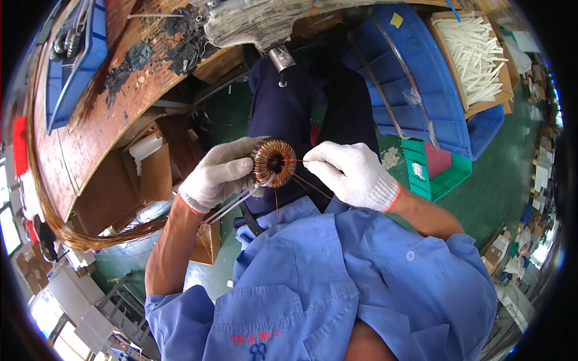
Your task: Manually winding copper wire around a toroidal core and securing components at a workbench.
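My left hand, in a white knit glove, grips a ring-shaped coil wound with copper wire. The coil's round face and dark centre hole are turned up toward me. My right hand, gloved too, pinches a thin reddish copper wire that runs taut from the middle of the coil. Other loose wire ends trail from the coil toward my right wrist, and one hangs down toward my shirt. Pale thin tubes stick out below my left hand.
A long bundle of copper wire curves round the wooden bench at left, which bears a blue tray. Ahead, a metal rod end juts toward me. At right stand blue crates, a box of white strips and a green bin.
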Motion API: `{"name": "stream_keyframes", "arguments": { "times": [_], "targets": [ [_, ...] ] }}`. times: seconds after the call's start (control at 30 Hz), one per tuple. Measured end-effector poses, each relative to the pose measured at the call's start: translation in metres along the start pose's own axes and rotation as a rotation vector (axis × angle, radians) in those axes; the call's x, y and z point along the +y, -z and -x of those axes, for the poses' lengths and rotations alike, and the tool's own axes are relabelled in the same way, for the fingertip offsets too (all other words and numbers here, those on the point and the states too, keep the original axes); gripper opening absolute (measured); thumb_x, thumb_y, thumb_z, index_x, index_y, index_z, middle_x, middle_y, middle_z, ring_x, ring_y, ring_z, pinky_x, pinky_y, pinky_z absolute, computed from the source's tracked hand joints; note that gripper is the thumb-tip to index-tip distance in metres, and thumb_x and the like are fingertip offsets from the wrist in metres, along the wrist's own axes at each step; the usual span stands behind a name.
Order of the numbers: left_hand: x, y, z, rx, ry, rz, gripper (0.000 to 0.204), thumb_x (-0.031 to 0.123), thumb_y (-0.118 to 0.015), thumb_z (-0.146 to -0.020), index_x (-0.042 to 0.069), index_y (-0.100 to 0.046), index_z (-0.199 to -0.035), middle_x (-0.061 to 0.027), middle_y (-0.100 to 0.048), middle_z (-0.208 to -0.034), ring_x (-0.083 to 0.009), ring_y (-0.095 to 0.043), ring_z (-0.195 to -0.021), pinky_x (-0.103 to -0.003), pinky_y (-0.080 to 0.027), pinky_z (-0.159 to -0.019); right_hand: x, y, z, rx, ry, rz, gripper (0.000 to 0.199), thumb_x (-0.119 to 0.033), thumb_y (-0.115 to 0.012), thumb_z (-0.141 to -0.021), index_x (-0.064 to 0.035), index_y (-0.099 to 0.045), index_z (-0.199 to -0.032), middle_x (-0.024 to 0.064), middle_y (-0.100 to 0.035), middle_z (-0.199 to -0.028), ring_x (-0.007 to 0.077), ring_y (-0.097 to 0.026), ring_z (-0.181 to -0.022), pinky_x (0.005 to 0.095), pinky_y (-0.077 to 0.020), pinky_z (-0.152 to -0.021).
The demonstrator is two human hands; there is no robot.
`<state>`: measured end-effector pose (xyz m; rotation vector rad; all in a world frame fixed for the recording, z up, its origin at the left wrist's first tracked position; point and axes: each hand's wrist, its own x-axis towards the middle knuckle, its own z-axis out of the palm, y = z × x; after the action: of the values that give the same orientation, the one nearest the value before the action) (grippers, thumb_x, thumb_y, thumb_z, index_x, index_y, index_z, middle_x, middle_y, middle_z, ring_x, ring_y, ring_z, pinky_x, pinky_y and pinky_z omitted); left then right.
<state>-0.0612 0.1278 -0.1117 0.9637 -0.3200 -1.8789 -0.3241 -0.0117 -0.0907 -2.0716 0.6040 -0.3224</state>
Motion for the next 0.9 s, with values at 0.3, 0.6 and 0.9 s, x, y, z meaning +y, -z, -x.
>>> {"name": "stream_keyframes", "arguments": {
  "times": [0.3, 0.6, 0.9],
  "targets": [
    [0.001, -0.003, 0.001, -0.029, 0.01, -0.023, 0.081, 0.025, -0.085, -0.089, -0.013, -0.048, -0.15, -0.0184, -0.068, -0.124, -0.0206, -0.07, -0.101, -0.033, -0.061, -0.08, -0.011, 0.021, 0.007, -0.027, 0.018, -0.001, 0.011, -0.008, -0.075, -0.098, -0.0006, -0.075, -0.106, 0.0168, -0.077, -0.083, 0.0261, -0.078, -0.072, 0.0328, -0.0562, -0.061],
    [0.004, -0.053, -0.002, 0.336, -0.1, -0.819, 0.063, 0.027, -0.087, -0.086, -0.006, -0.062, -0.134, -0.0132, -0.073, -0.115, -0.0157, -0.069, -0.102, -0.032, -0.058, -0.091, -0.016, 0.026, 0.005, -0.032, 0.048, 0.031, 0.009, -0.011, -0.075, -0.098, -0.004, -0.075, -0.104, 0.016, -0.077, -0.085, 0.0306, -0.077, -0.076, 0.0375, -0.058, -0.063],
    [-0.005, -0.059, 0.006, 0.426, -0.159, -0.836, 0.053, 0.025, -0.083, -0.089, -0.003, -0.065, -0.13, -0.0144, -0.074, -0.113, -0.0188, -0.072, -0.105, -0.034, -0.056, -0.096, -0.021, 0.035, 0.008, -0.073, 0.12, 0.085, 0.009, -0.008, -0.078, -0.095, -0.0025, -0.076, -0.101, 0.0141, -0.076, -0.082, 0.0269, -0.076, -0.068, 0.035, -0.0575, -0.059]
  ]
}}
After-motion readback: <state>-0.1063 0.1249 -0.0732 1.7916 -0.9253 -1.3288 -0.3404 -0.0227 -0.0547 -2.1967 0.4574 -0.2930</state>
